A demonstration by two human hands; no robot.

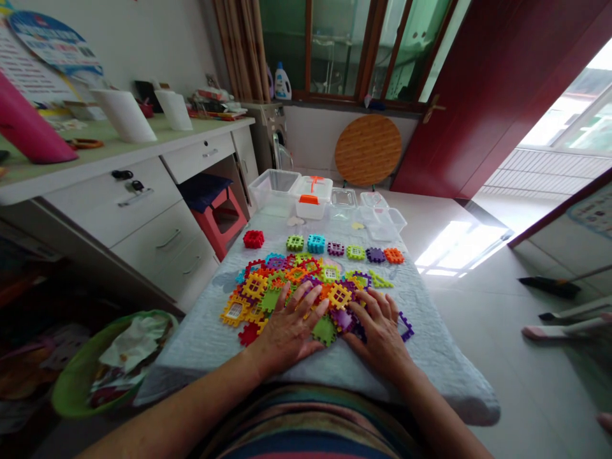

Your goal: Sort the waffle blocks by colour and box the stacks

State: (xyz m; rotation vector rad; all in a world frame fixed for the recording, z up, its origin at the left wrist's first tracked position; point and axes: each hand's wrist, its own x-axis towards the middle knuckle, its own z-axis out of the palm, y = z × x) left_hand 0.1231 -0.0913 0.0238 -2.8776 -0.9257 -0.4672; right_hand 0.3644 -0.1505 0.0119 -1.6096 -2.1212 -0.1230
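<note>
Striped clothing (329,424) sits at the near edge of the cloth-covered table (440,370), with both forearms reaching over it. On the table lies a heap of colourful notched plastic pieces (255,287), and both hands rest at its near side. Fingers spread wide, the left hand (285,330) lies over the heap's middle; the right hand (382,331) curves over its right part, and whether it grips a piece I cannot tell. Beyond the heap, small sorted stacks (316,243) form a row, with clear plastic boxes (275,199) behind them.
</note>
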